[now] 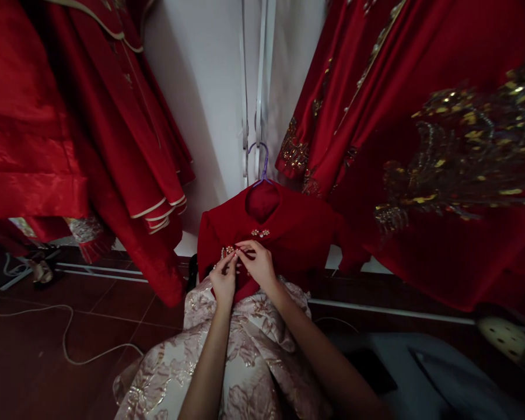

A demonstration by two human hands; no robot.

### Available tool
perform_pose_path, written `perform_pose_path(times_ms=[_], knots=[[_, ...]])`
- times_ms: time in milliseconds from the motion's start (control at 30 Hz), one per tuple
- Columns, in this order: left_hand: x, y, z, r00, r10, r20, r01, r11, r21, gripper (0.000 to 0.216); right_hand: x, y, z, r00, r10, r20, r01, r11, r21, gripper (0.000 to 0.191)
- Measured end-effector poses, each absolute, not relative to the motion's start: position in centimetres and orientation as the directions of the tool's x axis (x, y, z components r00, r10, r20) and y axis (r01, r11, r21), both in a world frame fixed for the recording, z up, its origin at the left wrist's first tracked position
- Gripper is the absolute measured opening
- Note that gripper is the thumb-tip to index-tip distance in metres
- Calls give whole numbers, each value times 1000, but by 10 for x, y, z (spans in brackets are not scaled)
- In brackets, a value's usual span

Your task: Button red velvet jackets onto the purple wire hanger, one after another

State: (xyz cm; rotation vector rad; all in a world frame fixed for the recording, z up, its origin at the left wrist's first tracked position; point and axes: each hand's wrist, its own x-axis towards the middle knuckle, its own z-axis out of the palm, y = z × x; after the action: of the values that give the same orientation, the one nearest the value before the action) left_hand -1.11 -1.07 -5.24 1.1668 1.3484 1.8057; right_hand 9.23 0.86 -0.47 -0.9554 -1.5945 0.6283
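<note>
A red jacket [297,227] hangs in front of me on a purple hanger [263,166]. An ornate clasp [260,233] with pale, jewel-like parts sits below its neckline. Lower on the front, my left hand [224,277] and my right hand [258,259] meet with pinched fingertips at a beaded ornament [227,252]. Both hands are closed; the small piece between the fingertips is too small and covered to make out. Beneath the jacket's hem spreads a pale pink and white brocade fabric [245,350] with a shiny floral pattern.
Red garments [122,105] with gold piping hang at the left. At the right hangs a red garment [420,245] with gold sequins. A white cable [70,338] crosses the tiled floor. Low at the right are a grey surface [437,367] and a pale clog with holes [505,335].
</note>
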Motion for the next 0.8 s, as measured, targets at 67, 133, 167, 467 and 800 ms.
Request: perform_pose_path(times_ms=[67,133,167,467,800], knots=[[-10,-11,-52,-423,859,288,23,-308,951,41,94,11,-5,-82,847,525,253,527,-811,18],[-11,-10,-54,-404,864,300,29,-316,948,40,96,12,-5,-97,851,516,255,523,-813,17],[-12,-10,-54,-396,865,309,37,-322,946,39,97,11,-5,-101,853,512,256,520,-815,17],[-17,-3,-58,-340,869,360,16,-378,926,35,94,10,-8,-150,833,532,382,545,-747,22],[-7,-27,-46,-345,752,562,403,-423,812,22,139,-14,2,-50,879,475,411,452,-792,26]])
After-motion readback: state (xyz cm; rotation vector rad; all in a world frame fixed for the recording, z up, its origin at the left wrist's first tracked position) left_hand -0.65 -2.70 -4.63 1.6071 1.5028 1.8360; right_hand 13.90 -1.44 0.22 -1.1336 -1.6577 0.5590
